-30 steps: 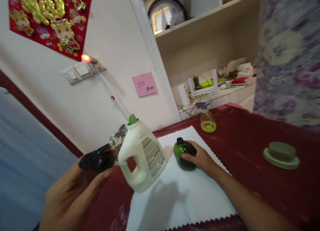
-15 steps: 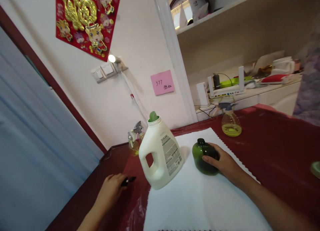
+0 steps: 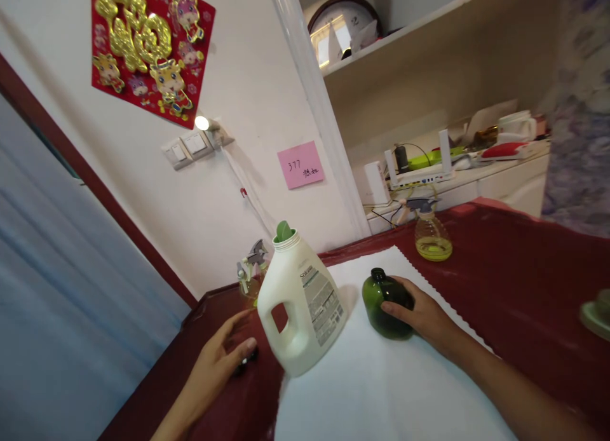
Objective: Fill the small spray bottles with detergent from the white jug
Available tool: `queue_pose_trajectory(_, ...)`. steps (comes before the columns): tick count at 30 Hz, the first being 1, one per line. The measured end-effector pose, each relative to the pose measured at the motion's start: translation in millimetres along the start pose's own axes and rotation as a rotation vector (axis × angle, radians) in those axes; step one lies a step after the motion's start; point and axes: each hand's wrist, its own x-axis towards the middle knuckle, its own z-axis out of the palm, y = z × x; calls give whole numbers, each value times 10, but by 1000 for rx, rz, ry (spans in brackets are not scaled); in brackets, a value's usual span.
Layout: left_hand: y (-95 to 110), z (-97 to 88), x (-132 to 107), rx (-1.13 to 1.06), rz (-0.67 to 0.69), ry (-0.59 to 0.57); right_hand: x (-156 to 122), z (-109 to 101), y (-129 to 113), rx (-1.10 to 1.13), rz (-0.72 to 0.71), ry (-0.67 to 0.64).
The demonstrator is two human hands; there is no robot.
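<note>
My right hand (image 3: 424,315) is wrapped round a small dark green bottle (image 3: 381,293) with an uncapped neck, standing on a white cloth (image 3: 381,384). Just left of it a white detergent jug (image 3: 300,307) with a green spout stands at the cloth's edge. My left hand (image 3: 216,361) lies low on the red tablecloth (image 3: 500,282), left of the jug, with its fingers stretched out. A small black cap-like piece (image 3: 246,361) lies on the table right under its thumb; the fingers do not close on it.
A spray bottle (image 3: 431,234) with yellow liquid stands behind the cloth, and another sprayer (image 3: 250,272) stands behind the jug by the wall. A green lid (image 3: 595,314) lies at the right edge. Patterned fabric (image 3: 576,110) hangs at the right. Cluttered shelves are behind.
My left hand has gone down from holding the black piece in the air to the table, and its fingers have spread. My right hand has stayed on the green bottle.
</note>
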Motion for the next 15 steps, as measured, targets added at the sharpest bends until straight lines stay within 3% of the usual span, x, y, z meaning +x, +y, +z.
queue_pose_trajectory(2,245,203,56,-266,18,-54,2,9,-1,-11,-7,-7)
queue_pose_trajectory(5,426,549,166,-413,12,108,-12,26,-40,-89,-17,35)
queue_pose_trajectory(8,412,805,279,-441,-13,277,-52,40,-134,-232,-71,62)
queue_pose_trajectory(11,378,914,352,-440,-23,388,-97,51,-229,-343,-95,17)
queue_pose_trajectory(15,504,867,364,-372,-18,444,-114,64,-259,-381,-95,-4)
